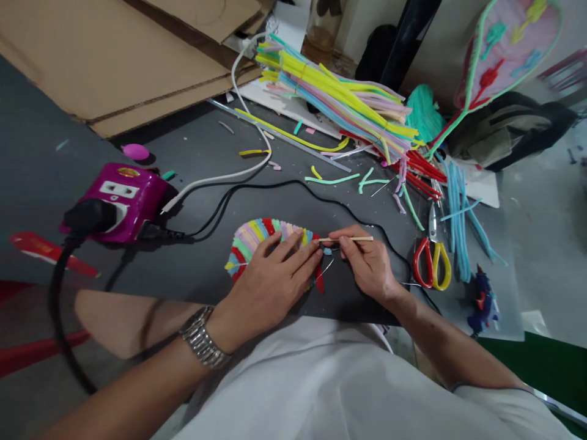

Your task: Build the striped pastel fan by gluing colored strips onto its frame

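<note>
A rounded striped piece made of colourful pipe cleaners (250, 237) lies on the dark table in front of me. My left hand (275, 278) rests flat over it, fingers stretched toward its right edge and covering much of it. My right hand (367, 263) pinches a thin wooden stick (347, 239), whose left tip meets the piece's right edge beside my left fingertips. A short red strip (320, 280) sticks out below the left fingers. Near the right fingers is a small blue bit (327, 251).
Bundled pipe cleaners (339, 91) lie at the back. Scissors (431, 256), loose blue pipe cleaners (458, 226) and a glue gun (483, 302) are on the right. A purple power socket box (121, 198), a black cable (293, 182) and cardboard (137, 61) occupy the left and back.
</note>
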### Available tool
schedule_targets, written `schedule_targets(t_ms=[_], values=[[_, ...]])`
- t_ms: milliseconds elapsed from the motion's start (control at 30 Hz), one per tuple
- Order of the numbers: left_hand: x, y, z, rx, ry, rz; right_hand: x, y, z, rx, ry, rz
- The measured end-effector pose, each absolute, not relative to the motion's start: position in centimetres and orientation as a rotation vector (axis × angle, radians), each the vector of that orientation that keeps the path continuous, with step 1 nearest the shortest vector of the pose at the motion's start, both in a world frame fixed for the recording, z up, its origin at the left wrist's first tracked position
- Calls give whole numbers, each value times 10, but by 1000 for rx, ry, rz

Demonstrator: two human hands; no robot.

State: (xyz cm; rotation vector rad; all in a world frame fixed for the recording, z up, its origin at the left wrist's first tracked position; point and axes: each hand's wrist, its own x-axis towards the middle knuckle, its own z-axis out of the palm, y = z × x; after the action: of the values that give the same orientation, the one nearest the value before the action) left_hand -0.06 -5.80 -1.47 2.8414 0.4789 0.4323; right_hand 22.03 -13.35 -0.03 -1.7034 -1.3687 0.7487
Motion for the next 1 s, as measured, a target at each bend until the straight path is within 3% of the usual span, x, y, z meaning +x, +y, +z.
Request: schedule_targets(t_ms=[1000], values=[[-1, -60, -17, 2873, 470, 429, 223, -120, 0, -1636, -1151, 832]])
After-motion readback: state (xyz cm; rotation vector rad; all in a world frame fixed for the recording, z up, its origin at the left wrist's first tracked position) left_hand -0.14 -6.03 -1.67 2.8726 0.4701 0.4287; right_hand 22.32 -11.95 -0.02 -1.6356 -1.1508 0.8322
